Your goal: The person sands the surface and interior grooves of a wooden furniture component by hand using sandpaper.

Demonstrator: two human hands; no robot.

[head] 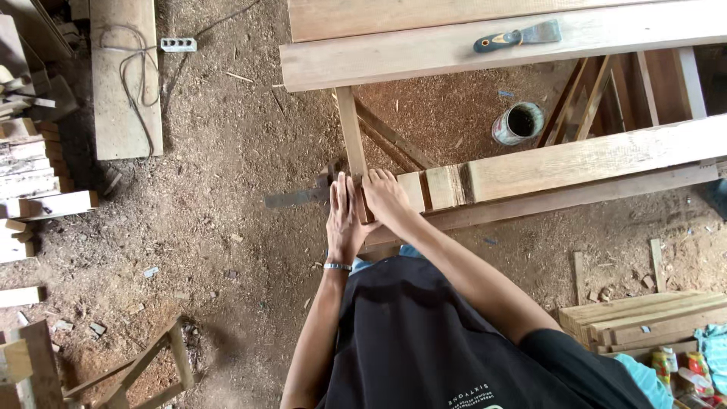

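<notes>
Both hands meet at the near end of a long wooden beam (575,160) that lies across the bench frame (352,136). The left hand (344,220) lies flat with its fingers straight and together, pressed against the beam's end face, so its grip is open and clamped on nothing. The right hand (388,198) rests palm down on the beam's top at the same end, fingers spread and curled slightly over the edge; it presses rather than grasps.

Just left of the hands a dark flat metal tool (297,198) sticks out past the beam's end over the floor. Beyond it the sawdust-covered floor (227,227) lies open on the left side, with room out to a stack of short timber offcuts (34,182) at the far left edge.

Behind the beam, a second wide plank (424,53) runs parallel, carrying a putty knife (519,35) near its far edge. Between the two planks a small tin can (519,123) stands on the floor. At lower right a pile of wooden slats (644,322) sits close to the person's right side.
</notes>
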